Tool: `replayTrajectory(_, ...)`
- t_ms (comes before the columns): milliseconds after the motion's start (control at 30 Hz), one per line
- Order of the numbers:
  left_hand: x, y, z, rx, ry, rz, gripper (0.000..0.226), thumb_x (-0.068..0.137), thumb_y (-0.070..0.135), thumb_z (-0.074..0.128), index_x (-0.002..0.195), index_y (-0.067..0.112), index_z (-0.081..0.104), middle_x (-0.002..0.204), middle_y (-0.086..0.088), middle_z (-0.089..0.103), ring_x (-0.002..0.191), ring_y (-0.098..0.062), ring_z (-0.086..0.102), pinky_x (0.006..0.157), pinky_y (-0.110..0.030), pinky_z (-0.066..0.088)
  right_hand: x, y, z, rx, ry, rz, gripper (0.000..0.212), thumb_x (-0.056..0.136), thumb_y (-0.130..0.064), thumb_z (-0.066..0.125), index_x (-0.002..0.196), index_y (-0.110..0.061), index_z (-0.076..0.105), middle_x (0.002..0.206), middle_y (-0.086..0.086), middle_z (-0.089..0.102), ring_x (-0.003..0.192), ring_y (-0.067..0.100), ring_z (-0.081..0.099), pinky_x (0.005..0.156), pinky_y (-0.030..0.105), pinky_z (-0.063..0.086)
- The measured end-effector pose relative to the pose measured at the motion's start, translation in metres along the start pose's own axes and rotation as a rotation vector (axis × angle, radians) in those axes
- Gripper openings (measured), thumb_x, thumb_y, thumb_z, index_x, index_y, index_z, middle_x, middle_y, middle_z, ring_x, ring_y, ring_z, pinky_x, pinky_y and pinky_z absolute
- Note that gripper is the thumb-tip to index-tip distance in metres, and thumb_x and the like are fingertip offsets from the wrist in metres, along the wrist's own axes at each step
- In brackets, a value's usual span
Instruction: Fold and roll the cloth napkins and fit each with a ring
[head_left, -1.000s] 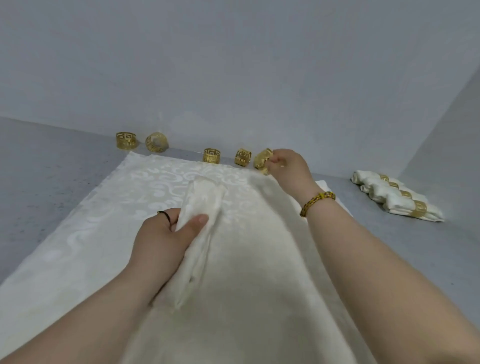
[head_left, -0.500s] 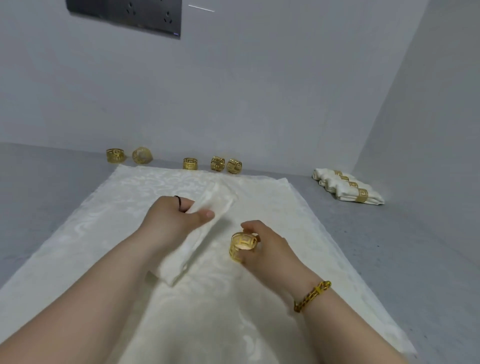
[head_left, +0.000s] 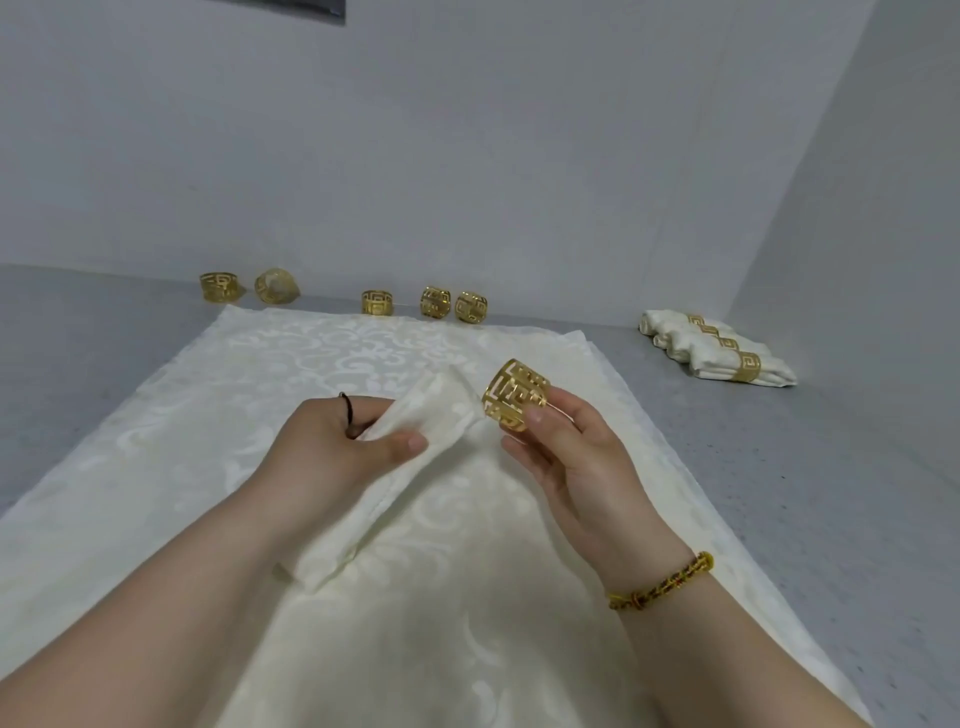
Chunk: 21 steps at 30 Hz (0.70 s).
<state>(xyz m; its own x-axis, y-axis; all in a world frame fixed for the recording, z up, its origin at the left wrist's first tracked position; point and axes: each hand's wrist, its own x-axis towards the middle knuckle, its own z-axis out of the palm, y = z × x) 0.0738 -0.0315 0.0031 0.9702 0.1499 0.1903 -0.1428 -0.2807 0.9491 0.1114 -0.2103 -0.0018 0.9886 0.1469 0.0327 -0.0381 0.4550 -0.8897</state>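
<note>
My left hand (head_left: 332, 447) grips a rolled cream napkin (head_left: 395, 478) near its far end, lifting that end off the patterned cream cloth (head_left: 467, 623) that covers the table. The roll's near end rests on the cloth. My right hand (head_left: 566, 452) pinches a gold cut-out napkin ring (head_left: 514, 395) between thumb and fingers. The ring sits just right of the roll's far end, its opening turned toward it, not around it.
Several more gold rings (head_left: 376, 302) stand in a row by the back wall beyond the cloth. Three rolled napkins with rings (head_left: 722, 353) lie at the right by the side wall. Grey tabletop (head_left: 805, 493) shows on both sides of the cloth.
My right hand took a ring from the back row and brought it up beside the roll's far end. My left hand kept its grip and raised the roll's far end.
</note>
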Motion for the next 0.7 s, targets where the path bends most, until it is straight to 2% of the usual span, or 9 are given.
replayTrajectory(167,-0.001,0.0,0.0,-0.138,0.027,-0.025,0.022,0.075,0.009,0.071,0.07,0.031,0.074,0.063,0.005,0.071,0.054,-0.007,0.064,0.049,-0.014,0.049,-0.003,0.0,0.001,-0.056,-0.042,-0.028,0.02,0.083,0.003,0.054,0.096,-0.01,0.048,0.093,0.007,0.064,0.078,0.012,0.061,0.069,0.019,0.054)
replayTrajectory(333,-0.004,0.003,0.006,-0.12,-0.013,-0.011,0.027,0.075,0.008,0.071,0.061,0.031,0.073,0.057,0.01,0.068,0.05,-0.001,0.06,0.047,-0.011,0.045,-0.006,0.006,0.007,-0.062,-0.071,-0.042,0.021,0.081,0.004,0.056,0.091,-0.013,0.048,0.091,0.006,0.064,0.072,0.007,0.063,0.073,0.02,0.054)
replayTrajectory(467,-0.003,0.001,0.007,-0.049,-0.039,0.003,0.027,0.075,0.007,0.07,0.056,0.027,0.071,0.049,0.014,0.061,0.045,0.004,0.052,0.048,-0.012,0.04,-0.009,0.007,0.007,-0.164,-0.067,-0.098,0.022,0.079,0.002,0.059,0.086,-0.015,0.048,0.1,0.008,0.064,0.076,0.008,0.064,0.085,0.027,0.05)
replayTrajectory(500,-0.002,0.0,0.007,-0.029,-0.052,0.006,0.03,0.076,0.006,0.069,0.053,0.026,0.069,0.045,0.014,0.057,0.042,0.004,0.049,0.046,-0.009,0.037,-0.01,0.007,0.007,-0.221,-0.077,-0.118,0.022,0.079,0.002,0.06,0.086,-0.016,0.049,0.099,0.006,0.065,0.075,0.006,0.064,0.085,0.025,0.05)
replayTrajectory(600,-0.001,-0.003,0.006,0.025,-0.089,0.018,0.04,0.075,0.004,0.07,0.043,0.026,0.061,0.041,0.012,0.046,0.038,0.001,0.041,0.042,-0.006,0.03,-0.013,0.008,0.009,-0.33,-0.114,-0.147,0.023,0.078,0.005,0.062,0.086,-0.016,0.054,0.086,-0.002,0.066,0.071,0.002,0.063,0.07,0.013,0.051)
replayTrajectory(700,0.001,-0.007,0.007,0.098,-0.123,0.059,0.056,0.076,0.003,0.068,0.035,0.022,0.036,0.04,0.01,0.025,0.039,-0.004,0.023,0.04,-0.01,0.019,-0.014,0.01,0.011,-0.401,-0.149,-0.152,0.027,0.078,0.006,0.062,0.087,-0.019,0.059,0.084,-0.002,0.066,0.078,0.009,0.061,0.075,0.018,0.049)
